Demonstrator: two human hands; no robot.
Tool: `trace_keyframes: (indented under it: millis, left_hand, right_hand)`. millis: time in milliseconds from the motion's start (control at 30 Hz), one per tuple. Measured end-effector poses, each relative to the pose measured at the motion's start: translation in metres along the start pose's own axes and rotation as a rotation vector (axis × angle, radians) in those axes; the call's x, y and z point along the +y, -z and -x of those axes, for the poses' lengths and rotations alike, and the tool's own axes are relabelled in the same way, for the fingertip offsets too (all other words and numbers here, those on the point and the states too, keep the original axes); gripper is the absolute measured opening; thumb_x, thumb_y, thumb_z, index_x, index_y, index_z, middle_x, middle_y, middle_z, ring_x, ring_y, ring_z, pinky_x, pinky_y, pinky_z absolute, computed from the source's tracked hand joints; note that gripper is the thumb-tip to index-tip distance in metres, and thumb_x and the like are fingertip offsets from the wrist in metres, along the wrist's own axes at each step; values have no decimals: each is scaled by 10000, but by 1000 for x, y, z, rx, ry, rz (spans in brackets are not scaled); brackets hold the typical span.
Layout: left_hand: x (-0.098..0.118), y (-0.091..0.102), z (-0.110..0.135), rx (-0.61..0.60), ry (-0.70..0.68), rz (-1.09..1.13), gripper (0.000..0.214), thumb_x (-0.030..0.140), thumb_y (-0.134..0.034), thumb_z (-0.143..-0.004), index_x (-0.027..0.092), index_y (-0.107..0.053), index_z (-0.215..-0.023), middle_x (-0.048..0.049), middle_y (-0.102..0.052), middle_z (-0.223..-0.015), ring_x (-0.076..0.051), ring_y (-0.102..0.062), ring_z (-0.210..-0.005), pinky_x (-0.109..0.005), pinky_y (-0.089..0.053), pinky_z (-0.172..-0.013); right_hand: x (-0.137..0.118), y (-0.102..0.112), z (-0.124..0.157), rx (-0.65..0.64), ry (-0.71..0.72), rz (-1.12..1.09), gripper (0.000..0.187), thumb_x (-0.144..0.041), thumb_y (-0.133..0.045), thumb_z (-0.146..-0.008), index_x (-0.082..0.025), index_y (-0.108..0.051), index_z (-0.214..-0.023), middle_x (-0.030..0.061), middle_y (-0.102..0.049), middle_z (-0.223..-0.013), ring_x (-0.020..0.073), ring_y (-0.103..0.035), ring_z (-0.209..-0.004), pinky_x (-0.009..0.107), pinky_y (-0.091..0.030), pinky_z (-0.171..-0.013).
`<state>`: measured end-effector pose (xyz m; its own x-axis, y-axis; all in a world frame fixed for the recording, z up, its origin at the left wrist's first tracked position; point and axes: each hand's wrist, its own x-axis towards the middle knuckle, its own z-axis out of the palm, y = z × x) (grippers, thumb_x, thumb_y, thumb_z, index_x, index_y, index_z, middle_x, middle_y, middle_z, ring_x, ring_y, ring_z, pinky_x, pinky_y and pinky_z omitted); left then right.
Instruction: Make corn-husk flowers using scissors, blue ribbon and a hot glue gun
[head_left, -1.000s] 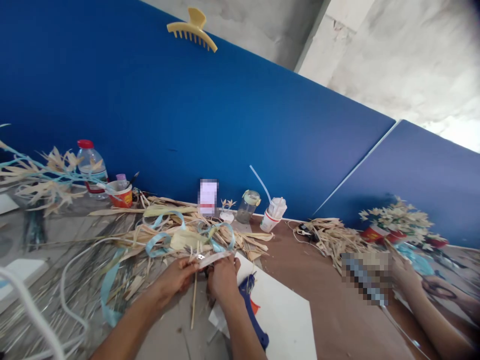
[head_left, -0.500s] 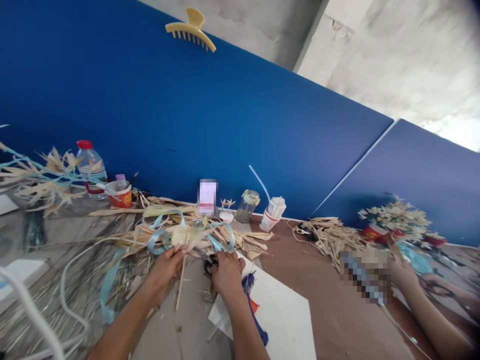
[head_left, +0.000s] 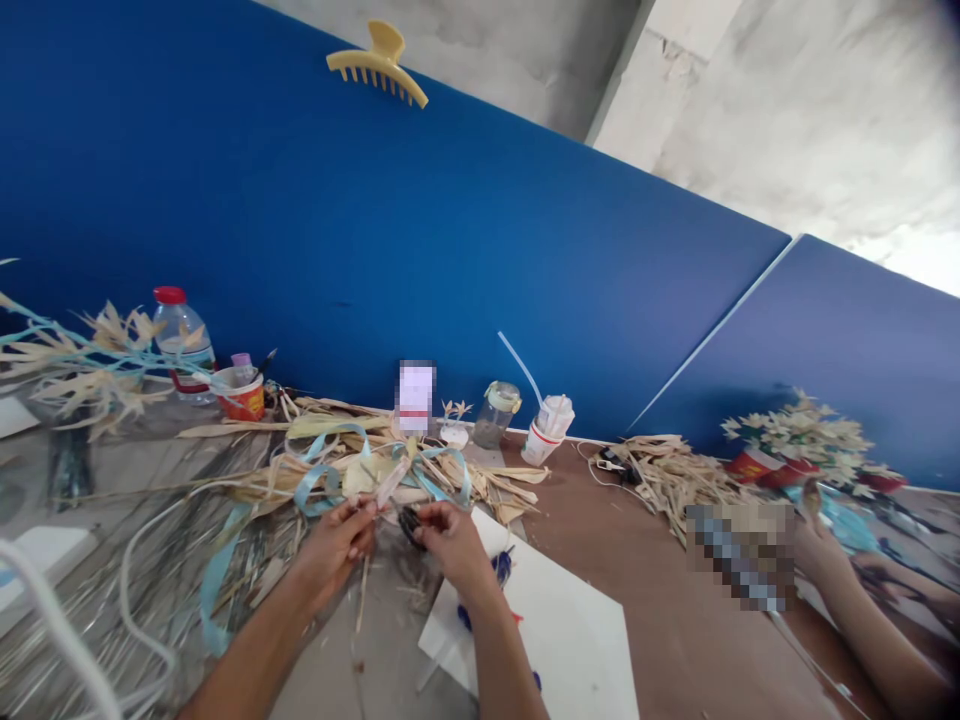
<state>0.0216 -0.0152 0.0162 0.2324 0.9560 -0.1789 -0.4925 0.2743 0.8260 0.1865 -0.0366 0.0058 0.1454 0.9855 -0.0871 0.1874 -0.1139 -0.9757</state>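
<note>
Left hand (head_left: 341,540) pinches a straw strip (head_left: 393,482), angled up just past its fingertips so it sits taut (probably). Right hand (head_left: 451,538) is closed around dark scissors (head_left: 409,521), with a white sheet (head_left: 570,630) under its wrist.

Two hands are working, a left hand (head_left: 337,540) and a right hand (head_left: 451,538), on one pale strip (head_left: 393,482) and one pair of scissors (head_left: 409,522). One bottle (head_left: 180,338), one jar (head_left: 495,412), two cups — a red cup (head_left: 241,396) and a white cup (head_left: 544,438) — and one hair clip (head_left: 379,66) are showing beyond.
</note>
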Motion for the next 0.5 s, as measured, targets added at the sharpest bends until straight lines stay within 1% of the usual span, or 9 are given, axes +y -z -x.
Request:
trace_keyframes:
  millis: [67,133,200,267,367,433,500]
  left_hand:
    - [0,-1,1,-34,4,4,335,376,-827,-547,140,-642,-695,108,-397,-437,0,-210,-356,-168,-202,-395]
    - [0,-1,2,-47,14,8,333,374,-816,-566,129,-676,-743,106,-385,-446,-1,-197,-372,-165,-186,-398]
    - [0,-1,2,-39,21,13,321,367,-806,-576,131,-691,-761,110,-348,-430,-10,-190,-380,-167,-185,-401]
    - [-2,-2,3,-29,27,9,302,365,-795,-579,137,-690,-747,113,-317,-414,-16,-181,-378,-172,-187,-401]
    - [-4,-4,4,-35,29,-13,276,373,-772,-597,148,-669,-721,106,-326,-418,-23,-183,-372,-186,-193,-397]
    - [-7,-4,5,-46,31,-37,280,382,-767,-594,155,-651,-709,104,-335,-418,-26,-186,-368,-197,-187,-394]
    - [-10,-2,2,-36,13,-70,303,402,-769,-582,157,-630,-695,108,-335,-410,-28,-190,-366,-200,-180,-396]
  right_hand:
    - [0,-11,3,-78,8,-46,205,-149,-605,-593,-182,-632,-793,-18,-630,-699,155,-580,-662,274,-453,-656]
    - [-1,-19,7,-122,23,-12,252,-141,-599,-593,-175,-632,-841,-12,-628,-719,153,-582,-675,272,-452,-657]
    - [-2,-22,10,-145,37,72,369,-137,-598,-603,-167,-625,-970,-11,-629,-729,158,-588,-689,282,-454,-675]
    - [-3,-22,13,-181,45,134,514,-138,-596,-621,-166,-579,-1134,-21,-625,-716,157,-587,-679,286,-452,-674]
    - [-3,-20,14,-306,49,67,660,-133,-569,-648,-198,-475,-1298,-51,-591,-663,137,-552,-604,253,-430,-593]
    - [-2,-20,12,-349,56,22,666,-120,-562,-640,-214,-484,-1295,-76,-521,-593,122,-495,-536,229,-394,-533]
    - [-3,-18,9,-302,89,29,585,-109,-558,-623,-206,-567,-1199,-80,-455,-554,117,-450,-513,227,-378,-525]
